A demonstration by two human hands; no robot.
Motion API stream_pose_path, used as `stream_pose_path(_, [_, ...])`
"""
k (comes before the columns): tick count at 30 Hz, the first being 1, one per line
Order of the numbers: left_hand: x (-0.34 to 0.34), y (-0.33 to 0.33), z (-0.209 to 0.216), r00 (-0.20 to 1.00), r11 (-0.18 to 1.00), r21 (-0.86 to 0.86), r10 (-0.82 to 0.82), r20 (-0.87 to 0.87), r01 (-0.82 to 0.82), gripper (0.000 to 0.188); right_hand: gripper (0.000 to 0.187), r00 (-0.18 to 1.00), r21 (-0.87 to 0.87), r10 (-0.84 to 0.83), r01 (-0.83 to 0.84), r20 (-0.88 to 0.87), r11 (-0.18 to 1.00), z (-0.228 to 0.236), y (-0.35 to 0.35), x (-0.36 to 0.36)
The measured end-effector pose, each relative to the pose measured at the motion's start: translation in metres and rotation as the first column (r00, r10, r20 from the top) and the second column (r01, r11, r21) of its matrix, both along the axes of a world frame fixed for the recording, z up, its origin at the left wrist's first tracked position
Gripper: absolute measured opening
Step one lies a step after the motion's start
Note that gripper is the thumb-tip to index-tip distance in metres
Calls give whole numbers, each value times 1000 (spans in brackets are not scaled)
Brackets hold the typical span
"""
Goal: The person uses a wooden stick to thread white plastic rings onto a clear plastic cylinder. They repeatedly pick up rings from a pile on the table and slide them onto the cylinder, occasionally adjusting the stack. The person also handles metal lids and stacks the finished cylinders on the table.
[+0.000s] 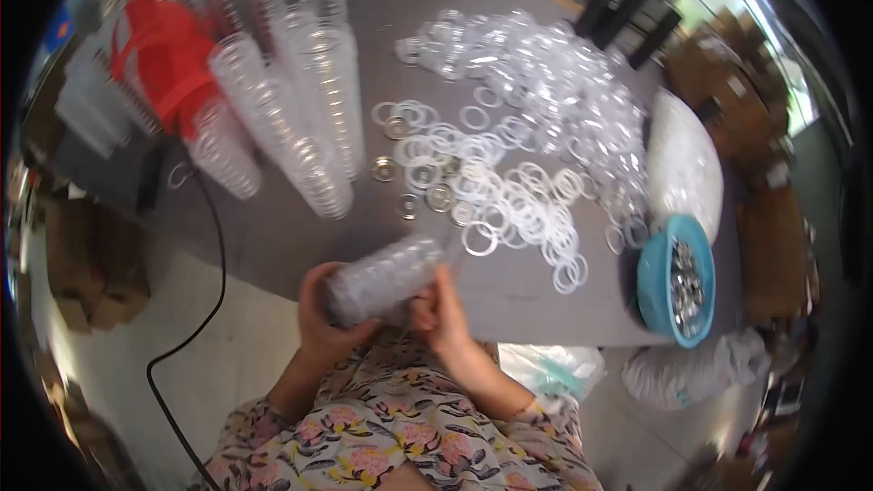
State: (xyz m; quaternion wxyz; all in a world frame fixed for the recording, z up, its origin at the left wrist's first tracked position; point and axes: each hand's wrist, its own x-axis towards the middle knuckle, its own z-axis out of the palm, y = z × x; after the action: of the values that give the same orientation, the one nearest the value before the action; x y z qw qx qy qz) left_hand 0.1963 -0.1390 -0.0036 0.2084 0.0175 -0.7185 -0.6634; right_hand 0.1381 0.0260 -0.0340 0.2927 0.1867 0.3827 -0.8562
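Note:
Over the near edge of the table I hold a clear, greyish plastic cylinder (384, 280), tilted up to the right. It looks like a stack of round clear pieces, slightly blurred. My left hand (329, 316) wraps round its lower left end. At the other end, my right hand (440, 311) has curled fingers gripping the underside. Just beyond lie many flat white rings (523, 209) in a loose pile. A few metal rings (439, 197) are among them.
Tall stacks of clear plastic cups (282, 127) and a red plastic bag (164, 59) stand at the left. Clear round pieces (546, 73) are heaped at the back. On the right are a white bag (684, 164) and a blue bowl (653, 286) of metal parts. A black cable (186, 343) hangs left.

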Motion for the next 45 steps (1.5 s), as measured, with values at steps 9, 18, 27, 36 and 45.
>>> stream_pose_path(9, [-9,-33,29,967,965,-245,148,205,-96,67,44,936,-47,278,-275,217,960,-13,-71,6])
stream_pose_path(18, [-25,-4,12,979,950,-238,197,-42,-202,76,39,855,451,509,-418,-97,788,-4,-20,-11])
stream_pose_path(27, [-7,-19,-47,950,890,-376,305,71,-258,70,35,933,276,331,-285,-141,918,-13,-4,4])
stream_pose_path(36, [-62,-122,-69,885,851,-351,452,112,-390,68,25,920,392,337,-240,-201,888,-26,-3,6])
stream_pose_path(45, [-27,-57,-57,901,757,-488,358,-246,-434,58,27,783,776,-22,620,-622,118,-18,190,-24])
